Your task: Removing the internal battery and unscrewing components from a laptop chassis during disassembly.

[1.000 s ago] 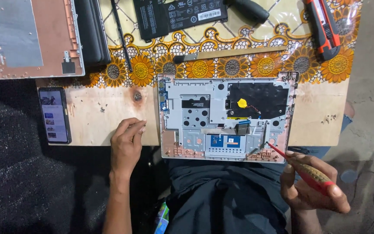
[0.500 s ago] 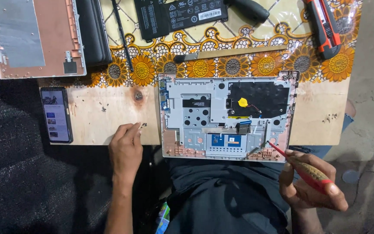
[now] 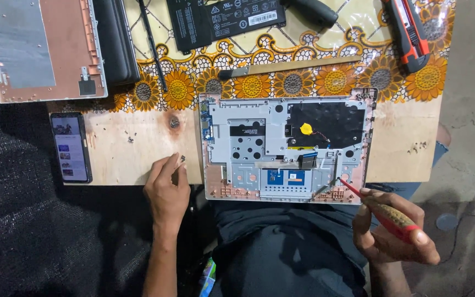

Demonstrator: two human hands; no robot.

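An opened laptop chassis (image 3: 248,129) lies on a wooden board (image 3: 122,151), its silver metal plate, black patch and yellow coin cell showing. My right hand (image 3: 391,231) grips a red-and-yellow screwdriver (image 3: 383,212) whose tip rests at the chassis's lower right corner. My left hand (image 3: 166,192) rests on the board left of the chassis, fingertips pinched at a small pile of screws (image 3: 182,159).
A smartphone (image 3: 70,147) lies at the board's left end. Above it sit a laptop bottom cover (image 3: 39,49), a dark slab (image 3: 115,41), a black battery (image 3: 224,19) and a red-and-black utility knife (image 3: 408,33) on a sunflower cloth (image 3: 303,82). More loose screws (image 3: 416,147) lie right.
My left hand's fingers have shifted slightly up toward the small screws. The right hand and screwdriver stay nearly still.
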